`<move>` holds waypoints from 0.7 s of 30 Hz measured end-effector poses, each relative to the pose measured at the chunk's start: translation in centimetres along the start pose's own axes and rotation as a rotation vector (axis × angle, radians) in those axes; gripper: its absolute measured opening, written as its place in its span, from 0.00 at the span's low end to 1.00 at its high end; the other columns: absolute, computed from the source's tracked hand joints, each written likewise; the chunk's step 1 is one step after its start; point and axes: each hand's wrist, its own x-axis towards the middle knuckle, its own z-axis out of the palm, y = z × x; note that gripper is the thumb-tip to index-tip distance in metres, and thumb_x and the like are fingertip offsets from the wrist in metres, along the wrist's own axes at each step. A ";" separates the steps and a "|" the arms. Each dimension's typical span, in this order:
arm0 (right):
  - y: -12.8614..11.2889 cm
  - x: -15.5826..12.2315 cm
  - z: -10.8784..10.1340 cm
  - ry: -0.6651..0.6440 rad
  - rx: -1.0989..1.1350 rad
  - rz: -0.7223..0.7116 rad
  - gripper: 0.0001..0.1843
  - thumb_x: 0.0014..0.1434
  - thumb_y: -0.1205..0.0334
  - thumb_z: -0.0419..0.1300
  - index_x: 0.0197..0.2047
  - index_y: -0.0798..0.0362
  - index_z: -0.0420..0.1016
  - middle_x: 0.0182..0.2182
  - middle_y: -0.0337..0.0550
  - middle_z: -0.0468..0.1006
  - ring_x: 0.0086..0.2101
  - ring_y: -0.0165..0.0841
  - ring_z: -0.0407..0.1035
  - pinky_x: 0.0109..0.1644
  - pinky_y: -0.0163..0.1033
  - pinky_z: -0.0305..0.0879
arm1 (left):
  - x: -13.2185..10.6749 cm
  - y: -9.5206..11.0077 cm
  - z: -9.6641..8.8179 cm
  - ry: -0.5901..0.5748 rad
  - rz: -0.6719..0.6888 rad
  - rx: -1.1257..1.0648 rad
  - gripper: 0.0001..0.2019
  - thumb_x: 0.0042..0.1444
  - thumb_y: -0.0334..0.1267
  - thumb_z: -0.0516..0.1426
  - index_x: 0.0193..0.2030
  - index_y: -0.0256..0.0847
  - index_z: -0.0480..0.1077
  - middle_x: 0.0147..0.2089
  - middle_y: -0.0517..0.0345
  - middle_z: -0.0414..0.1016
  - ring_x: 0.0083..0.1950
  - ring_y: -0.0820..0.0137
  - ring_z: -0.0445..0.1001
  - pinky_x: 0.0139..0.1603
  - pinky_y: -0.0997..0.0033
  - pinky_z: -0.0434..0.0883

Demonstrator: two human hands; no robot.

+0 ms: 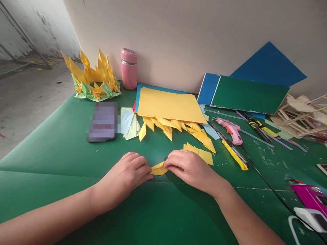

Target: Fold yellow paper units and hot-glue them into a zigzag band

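Between my two hands is a small folded piece of yellow paper (158,169), low over the green table. Its left end is pinched by my left hand (133,170), with the fingers closed. The right end is gripped by the closed fingertips of my right hand (187,166). Just beyond my right hand lie several small yellow paper rectangles (204,156). Farther back, a row of folded yellow paper points (167,131) sticks out from under a stack of yellow sheets (171,105).
A yellow-and-green paper crown (95,80) stands back left beside a pink flask (129,69). A phone (103,120) lies nearby. To the right are a yellow utility knife (233,153), a pink glue gun (230,129) with a trailing cord, and a wooden stick model (304,114).
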 end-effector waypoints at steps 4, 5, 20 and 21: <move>-0.4 0.2 0.4 -0.009 0.013 -0.038 0.09 0.61 0.72 0.57 0.32 0.53 0.74 0.29 0.38 0.76 0.30 0.30 0.70 0.34 0.34 0.64 | 0.1 0.0 0.0 0.001 0.016 0.016 0.17 0.68 0.36 0.43 0.35 0.39 0.71 0.32 0.57 0.71 0.32 0.70 0.65 0.37 0.68 0.62; -0.5 0.2 0.5 -0.007 0.017 -0.043 0.09 0.61 0.72 0.57 0.32 0.53 0.74 0.29 0.38 0.76 0.30 0.30 0.69 0.33 0.34 0.64 | 0.1 0.1 0.1 0.004 0.022 0.028 0.18 0.68 0.35 0.43 0.34 0.39 0.71 0.32 0.57 0.70 0.32 0.70 0.65 0.37 0.68 0.62; -0.8 0.4 0.8 -0.003 0.145 0.043 0.06 0.58 0.70 0.60 0.30 0.52 0.74 0.27 0.38 0.75 0.29 0.30 0.69 0.32 0.33 0.64 | 0.2 0.3 0.4 0.026 0.024 0.145 0.19 0.68 0.33 0.42 0.33 0.38 0.71 0.30 0.58 0.69 0.31 0.71 0.64 0.35 0.67 0.62; -0.9 0.5 0.8 0.002 0.147 0.060 0.06 0.57 0.70 0.60 0.29 0.52 0.73 0.26 0.38 0.74 0.28 0.29 0.69 0.31 0.33 0.64 | 0.2 0.3 0.3 0.022 0.023 0.144 0.19 0.68 0.33 0.42 0.33 0.38 0.71 0.30 0.58 0.69 0.31 0.71 0.64 0.36 0.68 0.62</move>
